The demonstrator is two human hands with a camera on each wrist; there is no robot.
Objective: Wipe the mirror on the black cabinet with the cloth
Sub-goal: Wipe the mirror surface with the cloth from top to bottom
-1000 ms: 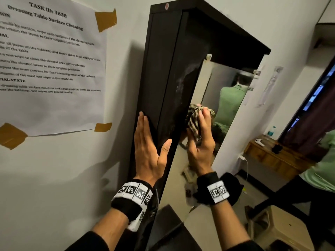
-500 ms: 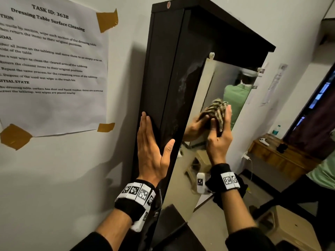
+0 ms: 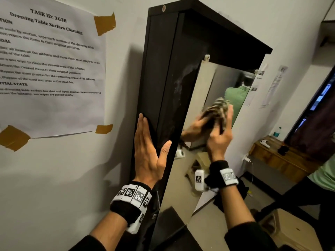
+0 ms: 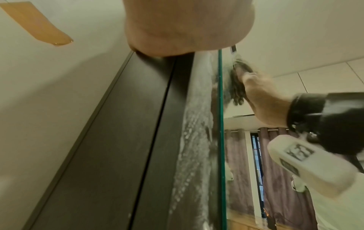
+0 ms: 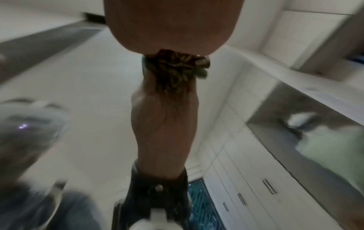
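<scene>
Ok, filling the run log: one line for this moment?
step: wiping | right hand: presses cloth on mirror | left hand: flat against black cabinet side

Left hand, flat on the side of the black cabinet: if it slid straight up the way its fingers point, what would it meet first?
Probably nothing soon: above the left hand the cabinet side runs bare up to its top edge.

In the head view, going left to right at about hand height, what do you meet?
Taped paper sheet → left hand flat on the black cabinet → mirror → right hand holding the cloth → wooden side table.
</scene>
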